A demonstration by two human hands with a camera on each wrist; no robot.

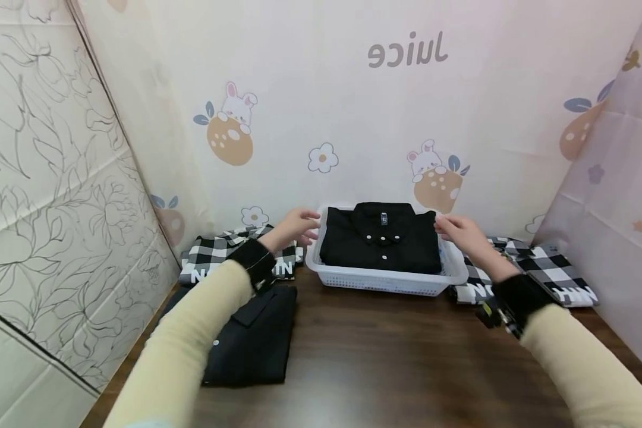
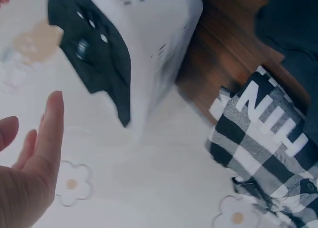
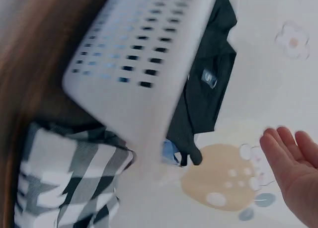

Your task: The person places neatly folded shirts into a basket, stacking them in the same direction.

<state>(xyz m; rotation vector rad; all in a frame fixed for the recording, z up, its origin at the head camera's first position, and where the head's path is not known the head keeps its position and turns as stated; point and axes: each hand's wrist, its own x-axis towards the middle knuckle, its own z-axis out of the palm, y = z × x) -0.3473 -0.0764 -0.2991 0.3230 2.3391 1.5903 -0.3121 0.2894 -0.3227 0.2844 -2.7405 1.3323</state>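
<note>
A folded black shirt with white buttons and a collar label lies in a white plastic basket against the back curtain. My left hand is raised at the basket's left end, its fingers extended and holding nothing. On the opposite side, my right hand hovers by the basket's right end with relaxed fingers. In the left wrist view the left hand appears apart from the basket. The right wrist view likewise has the right hand away from the basket wall.
Black-and-white checked shirts lie folded at both sides of the basket, one on the left and one on the right. Another folded black shirt is at the left front of the brown table. A printed curtain hangs behind.
</note>
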